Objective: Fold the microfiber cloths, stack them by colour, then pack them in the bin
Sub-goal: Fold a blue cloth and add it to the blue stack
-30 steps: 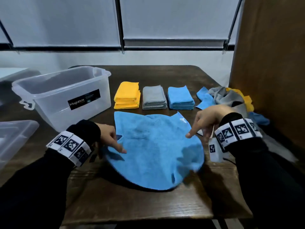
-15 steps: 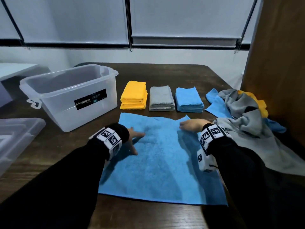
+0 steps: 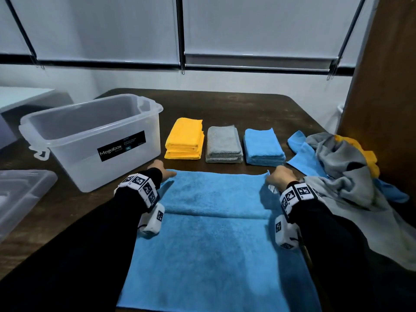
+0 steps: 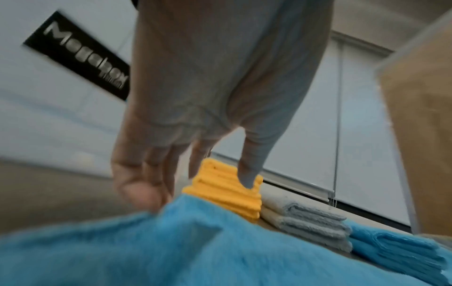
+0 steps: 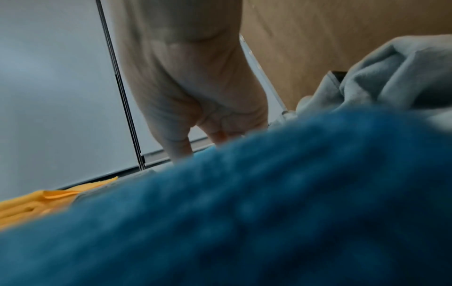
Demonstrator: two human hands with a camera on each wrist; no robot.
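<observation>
The left hand [image 3: 163, 172] and right hand [image 3: 280, 177] each rest at a far corner of the blue cloth [image 3: 216, 239] lying flat on the counter [image 3: 225, 106] between them, grip unclear.

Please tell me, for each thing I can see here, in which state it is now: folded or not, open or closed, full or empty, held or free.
Large blue cloth: spread flat on the table, unfolded.
Left hand: at its far left corner.
Right hand: at its far right corner.
Yellow stack: folded.
Grey stack: folded.
Blue stack: folded.
Loose pile: crumpled, unfolded.
Bin: open, empty.
Lid: off, left of the bin.
</observation>
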